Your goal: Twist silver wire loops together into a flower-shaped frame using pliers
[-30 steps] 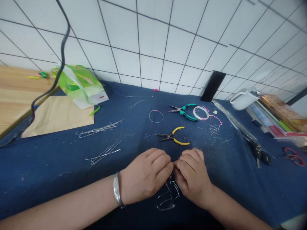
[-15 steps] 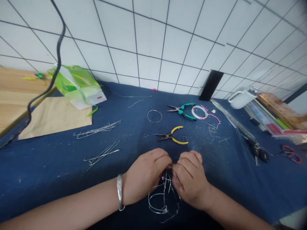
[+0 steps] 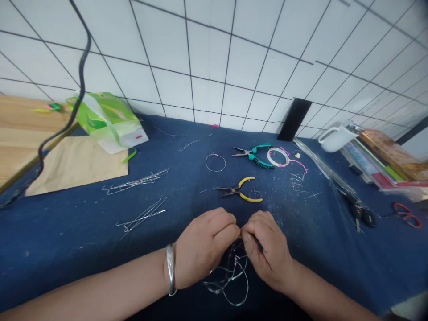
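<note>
My left hand [image 3: 207,249], with a silver bangle [image 3: 170,269] at the wrist, is closed in a pinch on a wire piece. My right hand [image 3: 267,249] pinches the same piece from the other side, fingertips almost touching. Below them hangs the bent silver wire [image 3: 238,304], curled in loops with small pink beads [image 3: 235,261] on it. The ends between my fingers are hidden. Just beyond my hands lie yellow-handled pliers [image 3: 247,197], and further back teal-handled long-nose pliers [image 3: 261,162]. A thin wire ring [image 3: 206,165] lies left of these.
Bent wires [image 3: 137,182] lie in two bunches on the left of the blue cloth [image 3: 67,249]. At the right are a white ring [image 3: 278,165] with pink cord, long wires [image 3: 317,162], red-handled scissors [image 3: 406,215], a white mug [image 3: 336,139] and books [image 3: 377,162]. A green bag [image 3: 107,116] sits back left.
The hanging wire loops have swung and turned below my hands. My right hand has tilted, showing its thumb and finger pinch; my left has rolled slightly. The tools have not moved.
</note>
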Motion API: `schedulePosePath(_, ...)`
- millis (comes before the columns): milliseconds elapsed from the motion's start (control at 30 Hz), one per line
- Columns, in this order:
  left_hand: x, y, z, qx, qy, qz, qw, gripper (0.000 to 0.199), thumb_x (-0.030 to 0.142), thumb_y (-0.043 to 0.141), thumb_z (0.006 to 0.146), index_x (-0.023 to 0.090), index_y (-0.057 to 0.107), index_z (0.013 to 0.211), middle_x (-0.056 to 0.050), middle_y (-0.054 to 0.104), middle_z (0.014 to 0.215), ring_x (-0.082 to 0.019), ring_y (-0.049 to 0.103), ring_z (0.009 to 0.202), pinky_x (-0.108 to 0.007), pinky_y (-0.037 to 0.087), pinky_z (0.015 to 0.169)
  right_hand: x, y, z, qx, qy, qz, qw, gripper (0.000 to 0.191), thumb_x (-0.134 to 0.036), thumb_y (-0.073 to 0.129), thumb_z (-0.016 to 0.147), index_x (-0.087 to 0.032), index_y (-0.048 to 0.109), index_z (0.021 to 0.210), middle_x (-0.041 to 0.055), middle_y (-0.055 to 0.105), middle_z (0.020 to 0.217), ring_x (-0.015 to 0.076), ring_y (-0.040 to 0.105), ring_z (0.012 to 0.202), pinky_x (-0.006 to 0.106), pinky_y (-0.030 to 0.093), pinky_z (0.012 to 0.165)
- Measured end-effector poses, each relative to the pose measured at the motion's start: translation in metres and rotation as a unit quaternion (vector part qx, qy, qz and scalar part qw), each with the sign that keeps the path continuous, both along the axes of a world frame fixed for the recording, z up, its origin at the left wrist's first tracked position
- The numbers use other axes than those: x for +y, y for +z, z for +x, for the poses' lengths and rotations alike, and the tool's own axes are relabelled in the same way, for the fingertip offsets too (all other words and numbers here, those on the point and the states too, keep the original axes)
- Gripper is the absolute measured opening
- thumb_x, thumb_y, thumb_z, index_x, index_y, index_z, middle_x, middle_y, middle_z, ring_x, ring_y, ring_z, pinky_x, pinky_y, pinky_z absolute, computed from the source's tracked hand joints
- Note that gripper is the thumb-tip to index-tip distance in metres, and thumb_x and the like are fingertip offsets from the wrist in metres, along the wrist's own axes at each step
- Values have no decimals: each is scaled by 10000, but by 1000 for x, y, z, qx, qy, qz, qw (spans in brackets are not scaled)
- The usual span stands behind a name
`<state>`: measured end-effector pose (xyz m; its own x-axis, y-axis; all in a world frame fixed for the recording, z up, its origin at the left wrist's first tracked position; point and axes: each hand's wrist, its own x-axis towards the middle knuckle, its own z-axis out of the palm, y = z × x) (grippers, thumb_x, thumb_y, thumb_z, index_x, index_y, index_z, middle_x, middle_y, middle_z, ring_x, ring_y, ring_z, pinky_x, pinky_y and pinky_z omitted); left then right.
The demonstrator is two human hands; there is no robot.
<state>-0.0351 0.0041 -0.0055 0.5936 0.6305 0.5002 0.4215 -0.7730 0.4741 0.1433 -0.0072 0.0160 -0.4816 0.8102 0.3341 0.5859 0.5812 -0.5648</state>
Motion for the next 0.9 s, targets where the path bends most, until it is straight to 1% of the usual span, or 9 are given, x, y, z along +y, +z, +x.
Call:
schedulePosePath(100, 1, 1, -1, 23, -14, 81, 996, 205, 45, 365, 844, 123, 552, 871, -74, 578, 839, -182, 487, 748, -343, 458, 680, -2, 1, -1, 22, -2, -53, 998, 115, -143, 401, 844, -168, 450, 743, -5, 458, 670, 111, 418, 633, 270, 332, 601)
schedulePosePath(167, 1, 2, -2, 38, -31, 98, 994, 213, 47, 357, 847, 118, 555, 879, -81, 586, 844, -190, 499, 760, -358, 463, 696, -3, -1, -1, 29, 0, -68, 997, 116, -143, 394, 844, -170, 436, 739, -8, 444, 663, 106, 407, 618, 259, 325, 579)
schedulePosePath(200, 1, 3, -2, 39, -37, 94, 994, 217, 50, 352, 849, 119, 556, 882, -82, 589, 843, -191, 505, 762, -361, 464, 699, -3, -2, -1, 30, 2, -65, 997, 114, -139, 393, 839, -170, 431, 737, -9, 438, 661, 106, 402, 615, 259, 323, 574)
schedulePosePath(267, 1, 3, -1, 23, -27, 48, 998, 220, 64, 347, 852, 124, 554, 891, -84, 589, 854, -193, 510, 764, -363, 468, 697, -2, -4, -1, 29, 7, -42, 999, 106, -124, 393, 821, -169, 430, 733, -6, 432, 663, 112, 396, 623, 266, 323, 578)
schedulePosePath(367, -1, 4, 2, 3, 5, -68, 998, 186, 56, 384, 831, 138, 548, 865, -70, 584, 849, -179, 515, 763, -326, 470, 687, -2, -9, 0, 10, 16, 2, 1000, 106, -98, 392, 795, -164, 440, 726, 9, 445, 680, 124, 393, 645, 285, 332, 596)
schedulePosePath(533, -4, 9, 6, -32, 32, -163, 986, 180, 63, 391, 831, 140, 552, 804, -61, 568, 784, -170, 515, 734, -306, 450, 668, -1, -16, 2, -45, 18, 94, 994, 116, -63, 405, 766, -150, 459, 711, 34, 479, 693, 142, 400, 662, 316, 345, 608)
schedulePosePath(700, -5, 11, 9, -89, 48, -261, 960, 173, 77, 406, 838, 154, 535, 752, -23, 544, 738, -130, 506, 690, -248, 416, 640, 0, -21, 3, -103, 21, 175, 979, 124, -58, 436, 745, -150, 454, 664, 34, 473, 659, 148, 377, 650, 327, 335, 592)
schedulePosePath(800, -7, 11, 11, -100, 76, -311, 942, 166, 106, 424, 834, 158, 518, 706, 0, 518, 690, -118, 480, 644, -235, 391, 608, -2, -24, 3, -129, 22, 207, 970, 151, -58, 459, 734, -159, 434, 625, 23, 459, 637, 144, 357, 634, 326, 317, 580)
schedulePosePath(900, -9, 13, 14, -104, 103, -373, 916, 169, 137, 433, 827, 160, 500, 673, 18, 484, 646, -113, 444, 607, -227, 366, 573, -3, -25, 4, -151, 24, 229, 961, 152, -60, 472, 733, -163, 443, 626, 19, 452, 631, 147, 355, 633, 329, 310, 582)
